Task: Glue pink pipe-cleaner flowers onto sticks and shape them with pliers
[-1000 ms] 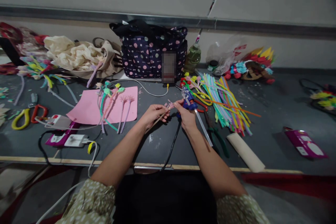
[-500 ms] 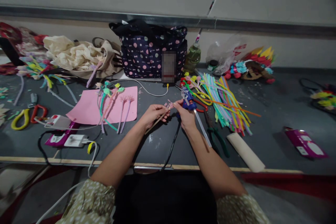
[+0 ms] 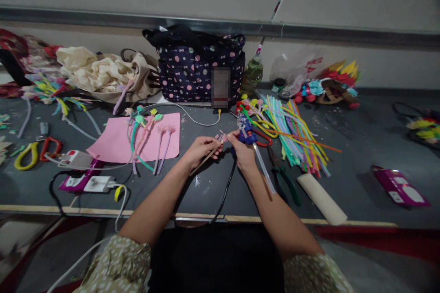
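My left hand (image 3: 199,152) is closed around the thin pale stem of a pipe-cleaner flower (image 3: 205,163), just below its head. At the small pink petals (image 3: 224,138), the thumb and fingertips of my right hand (image 3: 245,155) pinch the flower's other side. A blue glue gun (image 3: 246,133) lies against the back of my right hand, its clear glue stick (image 3: 264,167) reaching across the wrist. The gun's handle is mostly hidden, so whether my lower fingers grip it I cannot tell. Two finished lilac flowers (image 3: 167,144) rest on a pink sheet (image 3: 113,142) to the left.
Colourful pipe cleaners (image 3: 295,132) are heaped on the right, with green-handled pliers (image 3: 287,183) and a cream roll (image 3: 322,199) nearer me. A black cord (image 3: 225,192) runs to the table edge. Chargers (image 3: 98,184) and scissors (image 3: 27,155) lie left; a dotted bag (image 3: 192,71) stands behind.
Almost nothing differs. The glue stick's free end has shifted very slightly to the left; both hands keep their hold on the flower.
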`<state>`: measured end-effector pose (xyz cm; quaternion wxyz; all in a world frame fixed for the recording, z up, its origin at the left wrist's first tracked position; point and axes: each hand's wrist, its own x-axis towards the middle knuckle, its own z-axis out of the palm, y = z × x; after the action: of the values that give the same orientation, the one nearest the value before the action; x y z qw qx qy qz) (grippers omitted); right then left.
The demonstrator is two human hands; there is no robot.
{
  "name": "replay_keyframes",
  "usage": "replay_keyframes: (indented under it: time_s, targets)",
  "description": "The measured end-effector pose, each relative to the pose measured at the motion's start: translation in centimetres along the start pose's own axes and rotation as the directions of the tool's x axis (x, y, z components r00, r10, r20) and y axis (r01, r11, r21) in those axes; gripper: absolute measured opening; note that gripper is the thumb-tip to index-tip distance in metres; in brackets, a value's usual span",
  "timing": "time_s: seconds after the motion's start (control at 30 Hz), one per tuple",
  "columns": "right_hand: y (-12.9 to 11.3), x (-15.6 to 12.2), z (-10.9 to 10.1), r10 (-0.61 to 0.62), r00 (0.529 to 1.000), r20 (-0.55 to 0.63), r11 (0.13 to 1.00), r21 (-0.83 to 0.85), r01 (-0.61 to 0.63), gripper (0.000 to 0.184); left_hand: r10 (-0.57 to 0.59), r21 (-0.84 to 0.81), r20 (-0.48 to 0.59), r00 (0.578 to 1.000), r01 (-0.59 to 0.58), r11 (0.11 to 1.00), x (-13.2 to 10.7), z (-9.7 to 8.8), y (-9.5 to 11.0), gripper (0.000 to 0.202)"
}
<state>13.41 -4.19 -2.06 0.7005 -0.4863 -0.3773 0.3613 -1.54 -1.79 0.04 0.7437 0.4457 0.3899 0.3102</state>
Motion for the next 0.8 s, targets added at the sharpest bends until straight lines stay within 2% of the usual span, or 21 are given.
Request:
replay_keyframes:
  time_s: [0.23, 0.47, 0.7, 0.8]
  targets:
    - [0.25, 0.03, -0.13, -0.030, 0.999, -0.016, 0.999, -0.019, 0.030, 0.011, -0.012, 0.005, -0.010, 1.000, 0.012, 1.000, 0.02, 0.03, 0.03, 0.035]
    - [-0.16, -0.16, -0.06, -0.039, 0.997, 0.060, 0.999, -0.012, 0.039, 0.012, -0.002, 0.007, -0.008, 1.000, 0.002, 1.000, -0.03, 0.06, 0.09, 0.033]
    - [-0.62, -0.36, 0.08, -0.030, 0.998, 0.051, 0.999, -0.011, 0.031, 0.014, 0.013, -0.011, 0.002, 1.000, -0.013, 1.000, 0.05, -0.10, 0.01, 0.033]
    - [-0.67, -0.29, -0.06, 0.005, 1.000, -0.011, 0.999, -0.038, -0.005, 0.019, 0.026, -0.013, 0.002, 1.000, -0.026, 1.000, 0.15, -0.36, -0.10, 0.034]
